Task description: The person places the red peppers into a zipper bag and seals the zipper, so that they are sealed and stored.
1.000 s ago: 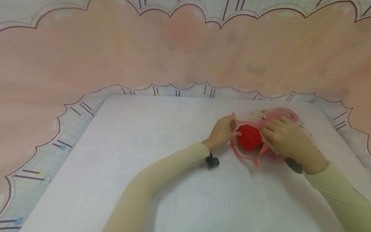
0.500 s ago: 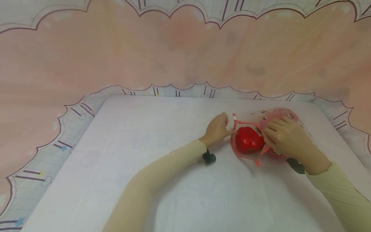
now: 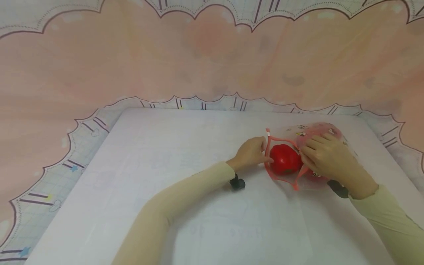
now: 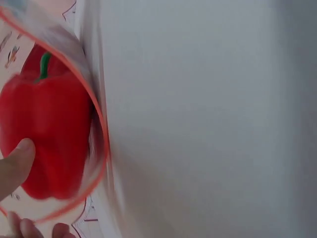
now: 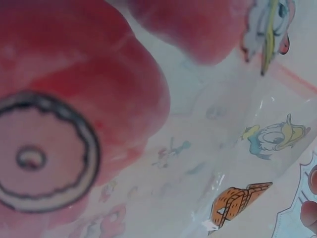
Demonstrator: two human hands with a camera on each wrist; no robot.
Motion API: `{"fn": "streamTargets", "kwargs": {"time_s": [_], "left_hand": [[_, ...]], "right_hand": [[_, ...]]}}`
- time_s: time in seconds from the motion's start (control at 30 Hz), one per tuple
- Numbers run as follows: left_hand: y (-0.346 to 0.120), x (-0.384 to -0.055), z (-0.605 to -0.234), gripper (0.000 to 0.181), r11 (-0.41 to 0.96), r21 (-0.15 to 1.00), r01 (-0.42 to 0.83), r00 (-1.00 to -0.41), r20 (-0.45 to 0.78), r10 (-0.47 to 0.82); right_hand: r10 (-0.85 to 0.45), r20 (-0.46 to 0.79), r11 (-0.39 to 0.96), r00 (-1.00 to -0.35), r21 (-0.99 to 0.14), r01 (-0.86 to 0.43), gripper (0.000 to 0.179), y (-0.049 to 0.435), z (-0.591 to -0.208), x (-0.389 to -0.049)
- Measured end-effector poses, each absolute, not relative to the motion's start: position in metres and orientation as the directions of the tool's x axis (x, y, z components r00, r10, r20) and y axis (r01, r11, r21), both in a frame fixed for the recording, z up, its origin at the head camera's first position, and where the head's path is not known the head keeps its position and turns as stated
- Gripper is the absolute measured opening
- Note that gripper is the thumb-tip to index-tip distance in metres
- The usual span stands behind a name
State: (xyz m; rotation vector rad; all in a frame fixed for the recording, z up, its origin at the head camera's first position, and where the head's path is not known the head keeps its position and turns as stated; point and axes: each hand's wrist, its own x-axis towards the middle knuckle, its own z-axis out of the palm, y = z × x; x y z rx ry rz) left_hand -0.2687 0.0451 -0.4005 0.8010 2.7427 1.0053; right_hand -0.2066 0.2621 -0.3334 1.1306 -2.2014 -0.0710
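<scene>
A clear zip bag (image 3: pixel 288 129) with cartoon prints and an orange rim lies on its side, its mouth facing left. Just inside the mouth sits a red bell pepper (image 3: pixel 283 159); its green stem (image 4: pixel 44 64) shows in the left wrist view. More red peppers (image 5: pixel 89 74) show through the plastic further in. My left hand (image 3: pixel 250 152) is at the mouth, thumb over the near pepper and fingertips outside the rim. With bent fingers, my right hand (image 3: pixel 326 156) grips the bag's upper side by the opening, hiding part of the bag.
The bag rests toward the right of a white table (image 3: pixel 165 147). A patterned peach curtain (image 3: pixel 205 59) hangs behind the table and runs down its sides. A small black wrist camera (image 3: pixel 237 183) sits under the left wrist.
The pepper at the mouth has turned and settled. My left hand drew back from the rim, thumb spread, then came in again with its thumb over the pepper. The right hand keeps its grip.
</scene>
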Motion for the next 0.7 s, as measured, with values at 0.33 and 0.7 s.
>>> {"fn": "streamTargets", "kwargs": {"time_s": [0.33,0.7], "left_hand": [[0.053,-0.262,-0.4,0.033,0.58,0.636,0.509,-0.805,0.113,0.582],[0.059,-0.259,-0.408,0.044,0.547,0.66,0.515,-0.802,0.147,0.579]], "right_hand": [[-0.748,0.525,0.618,-0.406,0.327,-0.715,0.057,0.262,-0.335,-0.208],[-0.752,0.533,0.607,-0.388,0.332,-0.722,0.058,0.261,-0.337,-0.208]]}}
